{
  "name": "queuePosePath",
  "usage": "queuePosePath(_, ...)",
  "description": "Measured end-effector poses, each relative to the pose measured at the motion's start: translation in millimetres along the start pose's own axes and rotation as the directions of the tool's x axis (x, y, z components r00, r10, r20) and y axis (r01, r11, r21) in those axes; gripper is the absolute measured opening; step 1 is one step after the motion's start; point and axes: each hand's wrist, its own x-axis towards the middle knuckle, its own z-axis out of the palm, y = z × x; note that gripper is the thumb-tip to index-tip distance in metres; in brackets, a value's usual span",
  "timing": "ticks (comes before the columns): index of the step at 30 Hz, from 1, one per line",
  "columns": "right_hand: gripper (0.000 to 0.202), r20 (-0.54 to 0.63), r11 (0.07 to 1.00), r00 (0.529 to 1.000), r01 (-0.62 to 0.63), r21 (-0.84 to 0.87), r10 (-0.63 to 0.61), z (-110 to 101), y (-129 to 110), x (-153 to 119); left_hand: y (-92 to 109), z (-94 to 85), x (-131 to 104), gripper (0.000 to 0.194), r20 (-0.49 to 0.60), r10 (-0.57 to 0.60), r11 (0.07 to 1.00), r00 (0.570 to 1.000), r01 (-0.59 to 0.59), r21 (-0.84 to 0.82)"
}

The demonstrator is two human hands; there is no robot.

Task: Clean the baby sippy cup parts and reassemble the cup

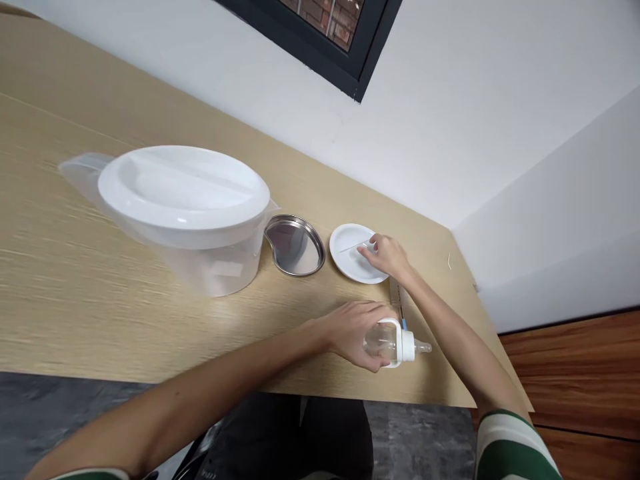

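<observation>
A: And it's the left hand [356, 335] wrapped around the baby bottle [384, 341], fingers over the far side, thumb along the near one!

B: How's the bottle lying in there?

A: On its side, clear body in the palm, white collar and teat sticking out past the fingers, pointing towards the right forearm [443, 313].

B: And the right hand [391, 255]?

A: Farther out, over the right part of the white plate [345, 233], thumb and forefinger at a thin, straw-like stick [352, 247] there. Is it pinched or merely touched? Can't tell from here!

B: So the bottle sits nearer the body than the plate.

A: Exactly, with a slim blue-ended item [404, 324] just beyond its collar, partly hidden.

B: Left of the plate?

A: A curved metal tray [299, 252], just beside it, then the big white-lidded pitcher [187, 187], all standing on the wooden surface [240, 340].
</observation>
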Motion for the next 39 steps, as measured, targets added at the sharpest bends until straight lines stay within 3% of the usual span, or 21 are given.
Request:
queuePosePath(6,0.04,0.046,0.999,0.998,0.038,0.008,-0.039,17,-6,3,-5,-7.9,1,0.055,-0.04,-0.046,0.999,0.998,0.046,-0.01)
queuePosePath(10,0.038,0.045,0.996,0.998,0.03,0.086,-0.034,16,-5,-2,-4,-19.8,4,0.048,-0.128,-0.163,0.986,0.978,0.157,-0.059)
queuePosePath(13,0.038,-0.079,0.937,0.996,0.055,0.345,-0.029,-5,1,-20,-5,-22.5,6,0.048,-0.189,-0.262,0.962,0.947,0.239,-0.136)
queuePosePath(16,0.039,-0.266,0.727,0.964,0.172,0.665,0.015,-41,10,-57,-9,-19.9,6,0.052,-0.228,-0.311,0.943,0.923,0.269,-0.195)
queuePosePath(18,0.04,-0.338,0.641,0.94,0.231,0.732,0.048,-64,16,-88,-12,-17.7,6,0.056,-0.24,-0.323,0.935,0.916,0.27,-0.229)
queuePosePath(21,0.033,-0.386,0.632,0.923,0.304,0.713,-0.009,-79,22,-130,-14,-16.3,7,0.056,-0.246,-0.289,0.945,0.925,0.235,-0.229)
queuePosePath(24,0.032,-0.369,0.656,0.923,0.347,0.671,-0.111,-69,23,-151,-13,-16.0,7,0.051,-0.23,-0.244,0.965,0.942,0.213,-0.151)
queuePosePath(31,0.044,-0.216,0.83,0.936,0.347,0.437,-0.277,-49,14,-153,-21,-10.9,5,0.045,-0.178,-0.28,0.959,0.944,0.264,-0.106)
queuePosePath(36,0.043,-0.123,0.851,0.924,0.38,0.362,-0.361,-47,13,-153,-27,-6.8,3,0.047,-0.187,-0.267,0.964,0.945,0.258,-0.07)
queuePosePath(39,0.041,-0.125,0.845,0.926,0.377,0.38,-0.357,-42,9,-155,-21,-6.3,3,0.062,-0.21,-0.212,0.977,0.954,0.2,-0.077)
